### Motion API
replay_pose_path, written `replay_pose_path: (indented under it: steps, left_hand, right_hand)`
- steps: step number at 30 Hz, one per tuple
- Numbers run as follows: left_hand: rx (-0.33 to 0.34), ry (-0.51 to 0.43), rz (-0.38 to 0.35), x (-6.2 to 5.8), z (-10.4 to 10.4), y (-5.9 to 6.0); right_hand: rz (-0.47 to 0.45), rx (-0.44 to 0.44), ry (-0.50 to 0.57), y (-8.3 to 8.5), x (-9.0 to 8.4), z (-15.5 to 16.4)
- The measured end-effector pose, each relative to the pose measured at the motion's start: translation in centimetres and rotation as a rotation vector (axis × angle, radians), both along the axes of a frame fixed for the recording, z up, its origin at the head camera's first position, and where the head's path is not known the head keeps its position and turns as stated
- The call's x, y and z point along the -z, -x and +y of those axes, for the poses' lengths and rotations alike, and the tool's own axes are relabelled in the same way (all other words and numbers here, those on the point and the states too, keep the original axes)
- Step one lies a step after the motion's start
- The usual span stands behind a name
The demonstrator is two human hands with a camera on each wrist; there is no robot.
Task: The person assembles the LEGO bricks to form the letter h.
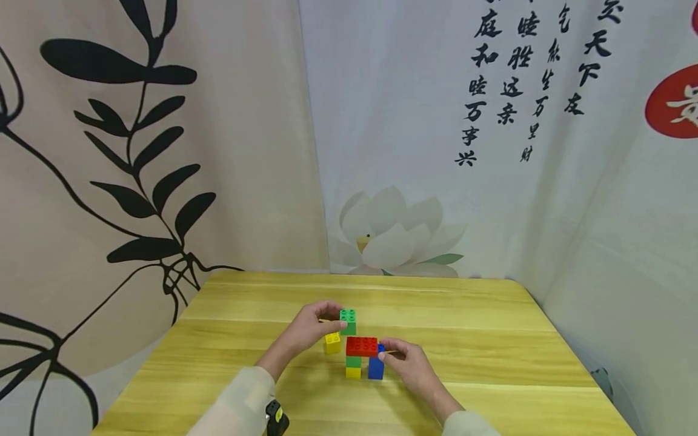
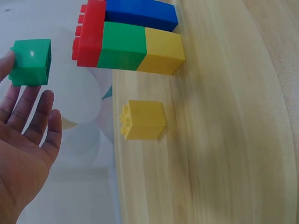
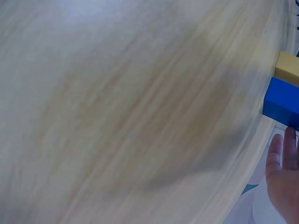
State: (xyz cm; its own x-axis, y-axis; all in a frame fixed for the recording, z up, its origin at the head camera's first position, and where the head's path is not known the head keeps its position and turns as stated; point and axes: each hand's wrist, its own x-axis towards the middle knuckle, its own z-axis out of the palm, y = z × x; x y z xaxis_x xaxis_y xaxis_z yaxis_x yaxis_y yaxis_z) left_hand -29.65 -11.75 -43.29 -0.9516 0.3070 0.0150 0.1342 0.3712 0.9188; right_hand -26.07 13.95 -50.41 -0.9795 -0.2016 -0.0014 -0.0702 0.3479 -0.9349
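My left hand (image 1: 312, 330) pinches a green block (image 1: 348, 323) between thumb and fingers, above the table and behind the assembled blocks. In the left wrist view the green block (image 2: 31, 61) sits at the thumb and fingertips. A red brick (image 1: 362, 346) bridges two supports: a green block (image 1: 353, 361) on a yellow block (image 1: 353, 373), and a blue block (image 1: 375, 369) beside them. At the structure's right end my right hand (image 1: 410, 363) pinches the blue block, thumb in front. The right wrist view shows fingertips against the blue block (image 3: 282, 102), partly cut off by the frame.
A loose yellow block (image 1: 332, 343) stands studs up, left of the structure and below the left hand. Everything rests on a wooden table (image 1: 218, 339). Behind it hangs a printed curtain (image 1: 256, 151).
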Motion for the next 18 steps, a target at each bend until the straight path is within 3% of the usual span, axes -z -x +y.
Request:
replay_pose_path:
  steps: [18]
  left_hand:
    - [0.050,0.004,0.009,1.4,0.7,-0.4]
  right_hand:
    - [-0.005,0.002,-0.019,0.2,0.2,0.1]
